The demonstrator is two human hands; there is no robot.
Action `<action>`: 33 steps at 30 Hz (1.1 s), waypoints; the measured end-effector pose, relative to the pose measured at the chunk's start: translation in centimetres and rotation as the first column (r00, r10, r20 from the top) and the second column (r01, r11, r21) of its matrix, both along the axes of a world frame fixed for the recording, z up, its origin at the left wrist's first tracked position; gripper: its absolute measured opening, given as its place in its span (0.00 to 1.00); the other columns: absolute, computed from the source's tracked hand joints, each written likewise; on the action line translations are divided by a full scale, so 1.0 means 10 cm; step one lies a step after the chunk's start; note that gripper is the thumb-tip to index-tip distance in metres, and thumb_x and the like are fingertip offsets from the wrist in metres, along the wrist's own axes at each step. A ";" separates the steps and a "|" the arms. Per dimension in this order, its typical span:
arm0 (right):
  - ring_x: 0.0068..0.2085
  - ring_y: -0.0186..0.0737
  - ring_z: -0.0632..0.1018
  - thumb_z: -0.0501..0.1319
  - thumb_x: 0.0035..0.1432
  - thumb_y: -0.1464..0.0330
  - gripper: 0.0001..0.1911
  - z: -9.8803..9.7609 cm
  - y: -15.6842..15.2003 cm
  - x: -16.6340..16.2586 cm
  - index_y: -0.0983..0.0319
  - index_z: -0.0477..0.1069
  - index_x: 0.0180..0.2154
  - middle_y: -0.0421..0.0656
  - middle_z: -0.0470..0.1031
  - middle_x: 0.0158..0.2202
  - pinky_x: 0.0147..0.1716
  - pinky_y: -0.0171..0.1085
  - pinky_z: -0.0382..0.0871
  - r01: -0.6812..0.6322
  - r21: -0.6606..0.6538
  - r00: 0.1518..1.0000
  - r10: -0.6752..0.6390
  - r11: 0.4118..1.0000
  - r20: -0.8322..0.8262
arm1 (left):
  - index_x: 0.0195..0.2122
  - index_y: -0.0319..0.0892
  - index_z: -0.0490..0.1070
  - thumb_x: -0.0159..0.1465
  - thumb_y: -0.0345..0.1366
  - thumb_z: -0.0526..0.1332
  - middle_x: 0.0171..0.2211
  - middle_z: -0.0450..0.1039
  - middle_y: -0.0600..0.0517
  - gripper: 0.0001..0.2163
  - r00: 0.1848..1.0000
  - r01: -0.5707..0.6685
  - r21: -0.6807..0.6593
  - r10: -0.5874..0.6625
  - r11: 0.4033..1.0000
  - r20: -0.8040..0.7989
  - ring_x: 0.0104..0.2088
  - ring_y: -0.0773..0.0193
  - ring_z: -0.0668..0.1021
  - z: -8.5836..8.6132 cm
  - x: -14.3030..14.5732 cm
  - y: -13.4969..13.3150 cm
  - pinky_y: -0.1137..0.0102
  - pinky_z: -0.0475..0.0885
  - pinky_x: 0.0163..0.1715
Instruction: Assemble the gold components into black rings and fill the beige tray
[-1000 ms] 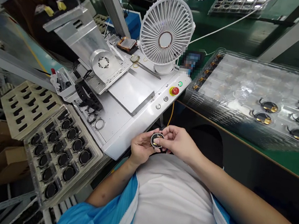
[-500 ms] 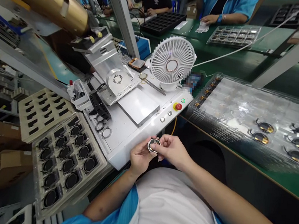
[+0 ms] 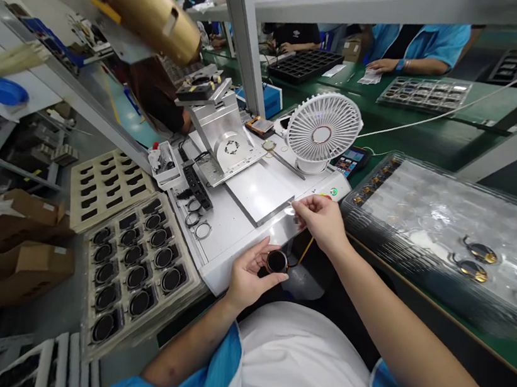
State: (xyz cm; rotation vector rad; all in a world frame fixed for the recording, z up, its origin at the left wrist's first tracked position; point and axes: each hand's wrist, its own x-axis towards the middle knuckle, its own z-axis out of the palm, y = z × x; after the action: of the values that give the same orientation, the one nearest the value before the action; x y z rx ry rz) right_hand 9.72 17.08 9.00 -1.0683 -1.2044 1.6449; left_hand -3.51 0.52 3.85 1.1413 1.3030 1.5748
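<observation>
My left hand, low in front of the white shirt, grips a round black-faced watch display module by its edge between thumb and fingers. The dark face is turned up. Up and to the right, my right hand is pinched closed over the front edge of the white machine. A small, pale, see-through piece seems to be at its fingertips, but I cannot make out what it is. The two hands are apart.
At left, a tray carries several round black modules, beside a beige slotted tray. A white fan, metal fixture and loose rings are on the machine. Clear trays stand at right; co-workers sit across.
My right hand has left the module and moved up and right toward the machine's front edge. The module stays in my left hand, its dark face now uncovered. The view has shifted left.
</observation>
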 end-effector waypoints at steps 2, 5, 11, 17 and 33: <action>0.17 0.33 0.70 0.78 0.43 0.53 0.24 0.01 -0.24 0.15 0.62 0.71 0.25 0.38 0.72 0.19 0.16 0.32 0.68 -0.086 0.025 0.996 0.086 0.996 0.001 | 0.64 0.44 0.70 0.52 0.32 0.79 0.52 0.81 0.40 0.38 0.997 -0.027 -0.001 0.026 1.000 -0.078 0.45 0.57 0.85 0.00 0.01 -0.01 0.65 0.82 0.48; 0.16 0.33 0.71 0.77 0.47 0.54 0.22 0.00 -0.60 0.32 0.63 0.74 0.26 0.40 0.73 0.19 0.16 0.31 0.67 -0.195 -0.021 0.981 0.195 0.981 0.013 | 0.66 0.45 0.68 0.54 0.32 0.77 0.55 0.80 0.40 0.38 0.984 -0.020 0.035 0.026 0.999 -0.178 0.48 0.55 0.85 0.01 0.05 -0.01 0.64 0.82 0.51; 0.18 0.34 0.74 0.74 0.54 0.57 0.16 -0.06 -0.89 0.43 0.62 0.77 0.30 0.42 0.77 0.24 0.17 0.31 0.68 -0.195 0.009 0.979 0.194 0.981 0.065 | 0.66 0.48 0.67 0.56 0.29 0.75 0.56 0.79 0.42 0.37 0.940 0.020 0.115 0.021 0.993 -0.341 0.47 0.56 0.86 0.07 0.13 0.04 0.67 0.84 0.49; 0.19 0.35 0.74 0.75 0.53 0.57 0.16 -0.04 -0.86 0.42 0.62 0.77 0.29 0.41 0.77 0.24 0.17 0.31 0.69 -0.186 0.015 0.981 0.185 0.982 0.059 | 0.65 0.47 0.70 0.57 0.28 0.74 0.56 0.79 0.43 0.34 0.914 0.004 0.142 0.054 0.990 -0.402 0.47 0.56 0.86 0.08 0.14 0.04 0.67 0.84 0.48; 0.20 0.33 0.69 0.74 0.49 0.51 0.24 -0.12 -0.85 0.62 0.59 0.67 0.33 0.36 0.69 0.22 0.18 0.33 0.65 -0.314 -0.175 0.947 0.322 0.933 0.020 | 0.66 0.49 0.67 0.56 0.32 0.76 0.56 0.79 0.43 0.36 0.897 0.150 0.177 -0.059 0.973 -0.438 0.49 0.55 0.85 0.05 0.23 -0.02 0.63 0.84 0.50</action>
State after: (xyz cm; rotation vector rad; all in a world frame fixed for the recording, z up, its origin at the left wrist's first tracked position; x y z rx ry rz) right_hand 15.96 8.56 7.81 -1.0624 -1.3426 2.0108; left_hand -1.24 0.36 4.31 1.7394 1.3432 1.4502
